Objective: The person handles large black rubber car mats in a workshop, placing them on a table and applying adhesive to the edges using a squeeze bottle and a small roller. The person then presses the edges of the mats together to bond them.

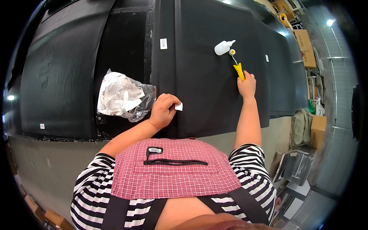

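From where I stand, the left hand [165, 110] has its thumb and fingers pinched around a small white label [179, 107], and the right hand [247, 85] is closed around the lower end of the yellow handle of a small hand roller [239, 71]. To do this well, I'd say, the label wants holding by one edge only, kept flat and uncreased, and lined up square with the long seam beside it before it meets the black sheet [207, 92]. The roller would then serve best with firm, even strokes from the middle outward, with the fingertips out of its way. The sheet beneath ought to be smooth and clean at that spot.

As for where things lie, the label pokes out at the right of the left hand's fingertips, just over the near part of the sheet; whether it touches the surface I cannot tell. The right hand is well apart from it, farther out and to the right, the roller's head pointing away from the person. Just beside that head is a white squeeze bottle [222, 48], held by neither hand. Close on the left hand's other side sits a clear plastic bag [146, 102] with white slips inside.
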The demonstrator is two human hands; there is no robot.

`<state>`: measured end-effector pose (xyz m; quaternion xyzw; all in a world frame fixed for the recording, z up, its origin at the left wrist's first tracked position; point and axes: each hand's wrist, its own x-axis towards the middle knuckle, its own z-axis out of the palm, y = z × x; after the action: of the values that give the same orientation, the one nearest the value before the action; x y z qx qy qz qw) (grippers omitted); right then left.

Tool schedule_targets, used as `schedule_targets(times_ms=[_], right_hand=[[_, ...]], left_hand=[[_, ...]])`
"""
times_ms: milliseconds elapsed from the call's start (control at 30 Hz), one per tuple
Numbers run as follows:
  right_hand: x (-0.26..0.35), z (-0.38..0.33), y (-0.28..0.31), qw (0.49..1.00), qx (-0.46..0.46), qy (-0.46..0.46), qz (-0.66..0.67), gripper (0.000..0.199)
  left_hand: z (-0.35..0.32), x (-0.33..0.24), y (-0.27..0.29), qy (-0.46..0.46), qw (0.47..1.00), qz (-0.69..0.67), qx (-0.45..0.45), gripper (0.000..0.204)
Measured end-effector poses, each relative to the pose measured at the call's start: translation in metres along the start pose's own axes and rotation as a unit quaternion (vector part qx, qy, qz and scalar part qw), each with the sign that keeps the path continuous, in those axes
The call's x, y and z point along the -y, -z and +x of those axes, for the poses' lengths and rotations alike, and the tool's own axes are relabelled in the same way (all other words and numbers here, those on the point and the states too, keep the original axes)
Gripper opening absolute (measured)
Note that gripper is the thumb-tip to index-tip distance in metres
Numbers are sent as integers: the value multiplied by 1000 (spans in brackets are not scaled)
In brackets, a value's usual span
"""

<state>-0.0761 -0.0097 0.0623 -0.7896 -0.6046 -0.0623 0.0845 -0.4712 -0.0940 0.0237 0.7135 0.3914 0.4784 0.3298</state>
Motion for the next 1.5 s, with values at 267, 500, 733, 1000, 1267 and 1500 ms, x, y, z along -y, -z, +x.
schedule_targets(times_ms=[267,500,733,1000,1267,1500], right_hand=[[42,-60,39,819,57,-236,519,27],[187,-125,54,850,86,7,520,61],[300,-99,33,975,101,85,178,61],[329,-83,23,976,145,63,152,59],[341,-64,25,972,204,29,114,59],[355,-29,40,966,247,37,72,60]], left_hand=[[-6,-4,14,37,997,9,73,26],[-27,4,30,-89,985,16,150,25],[-26,12,28,-143,980,-22,136,26],[-30,24,22,-131,983,-47,119,33],[-33,27,22,-113,985,-68,114,34],[-34,26,20,-95,989,-72,90,21]])
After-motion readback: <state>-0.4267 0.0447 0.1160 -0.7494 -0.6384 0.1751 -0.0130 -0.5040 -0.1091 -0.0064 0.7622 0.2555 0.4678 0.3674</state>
